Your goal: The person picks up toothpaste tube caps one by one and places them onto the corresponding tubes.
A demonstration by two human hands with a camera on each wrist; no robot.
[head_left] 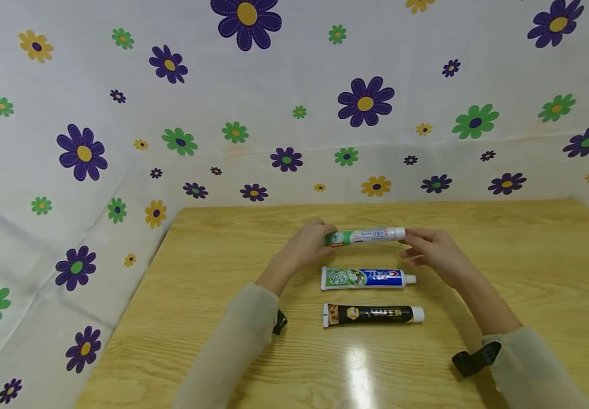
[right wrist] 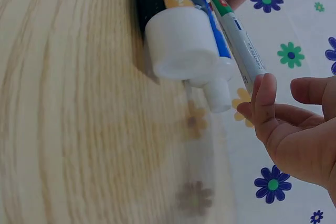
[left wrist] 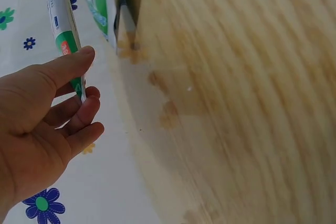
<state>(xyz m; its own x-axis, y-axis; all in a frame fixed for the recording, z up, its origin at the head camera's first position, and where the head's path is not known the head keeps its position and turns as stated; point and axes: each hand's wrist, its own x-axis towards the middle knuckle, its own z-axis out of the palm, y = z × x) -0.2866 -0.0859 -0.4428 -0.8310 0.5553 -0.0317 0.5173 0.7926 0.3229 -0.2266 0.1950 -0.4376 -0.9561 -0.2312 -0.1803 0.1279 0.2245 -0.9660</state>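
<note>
A green-and-white toothpaste tube (head_left: 366,236) lies sideways between both hands at the back of the row, its white cap to the right. My left hand (head_left: 307,241) pinches its flat end; the left wrist view shows thumb and fingers (left wrist: 84,114) about that end. At the cap is my right hand (head_left: 440,255), its fingertips around the cap's tip. Bent fingers (right wrist: 266,95) partly hide the cap in the right wrist view. Nearer lie a blue-and-green toothpaste tube (head_left: 368,278) and a black toothpaste tube (head_left: 373,314), roughly parallel, caps to the right.
The wood-grain table (head_left: 212,267) meets a white flower-print cloth (head_left: 305,68) at the back and left. Black wrist straps (head_left: 476,360) sit on both forearms. A bright reflection lies on the table in front of the black tube.
</note>
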